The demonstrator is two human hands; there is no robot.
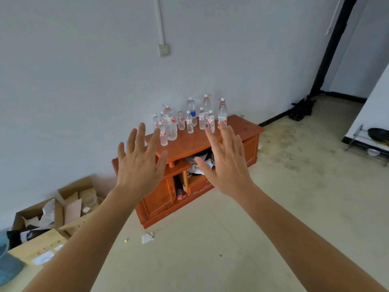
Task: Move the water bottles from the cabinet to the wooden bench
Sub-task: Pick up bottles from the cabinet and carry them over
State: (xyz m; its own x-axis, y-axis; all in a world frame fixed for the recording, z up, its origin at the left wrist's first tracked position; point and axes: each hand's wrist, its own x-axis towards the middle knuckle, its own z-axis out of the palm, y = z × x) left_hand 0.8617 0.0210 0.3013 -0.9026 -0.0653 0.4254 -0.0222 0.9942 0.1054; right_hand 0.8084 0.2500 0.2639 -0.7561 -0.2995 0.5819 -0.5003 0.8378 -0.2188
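Observation:
Several clear plastic water bottles [190, 116] stand upright in a cluster on top of a low red-brown wooden cabinet [242, 128] against the white wall. Some bottles are tall with red neck rings, others small. My left hand [140, 163] and my right hand [226, 163] are both stretched out in front of me, palms forward, fingers spread, holding nothing. They hang in the air short of the cabinet and touch no bottle. The cabinet's front is partly open, with crumpled paper and clutter [200, 163] inside. No wooden bench is in view.
Open cardboard boxes [61, 211] with scraps lie on the floor at the left, with a blue basket [6, 268] at the edge. A paper scrap [147, 238] lies on the floor. A metal rack with a pan [376, 135] and a black bag [301, 110] are at the right.

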